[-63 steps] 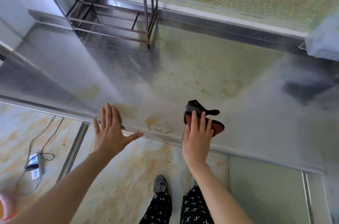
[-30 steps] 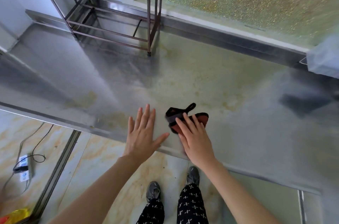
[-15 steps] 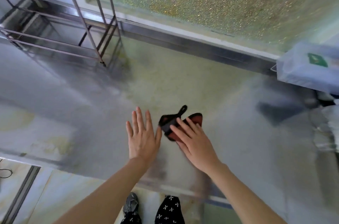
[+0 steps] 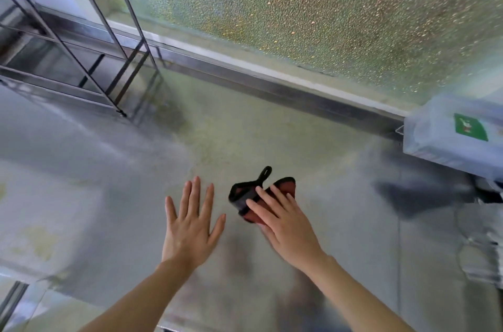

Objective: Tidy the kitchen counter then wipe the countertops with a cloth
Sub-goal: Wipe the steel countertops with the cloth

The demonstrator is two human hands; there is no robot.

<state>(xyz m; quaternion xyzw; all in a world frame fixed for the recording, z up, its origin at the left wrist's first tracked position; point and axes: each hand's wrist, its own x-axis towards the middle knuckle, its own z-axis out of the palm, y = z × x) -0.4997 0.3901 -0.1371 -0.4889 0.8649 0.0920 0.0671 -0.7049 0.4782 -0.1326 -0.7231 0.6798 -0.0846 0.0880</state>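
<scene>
A small red cloth (image 4: 284, 185) with black trim and a black loop lies on the steel countertop (image 4: 272, 135) near its middle. My right hand (image 4: 283, 218) presses flat on the near part of the cloth with straight fingers. My left hand (image 4: 190, 223) lies flat on the bare steel just left of the cloth, fingers spread, holding nothing. Yellowish stains mark the counter surface at the left.
A dark metal wire rack (image 4: 81, 59) stands on the counter at the back left. A translucent plastic box (image 4: 449, 138) with a green label sits at the right edge. Frosted textured glass (image 4: 299, 5) rises behind the counter's raised back lip.
Both hands and the cloth have moved from the counter's front edge farther onto the surface and to the right. The view has shifted right, bringing the plastic box into sight.
</scene>
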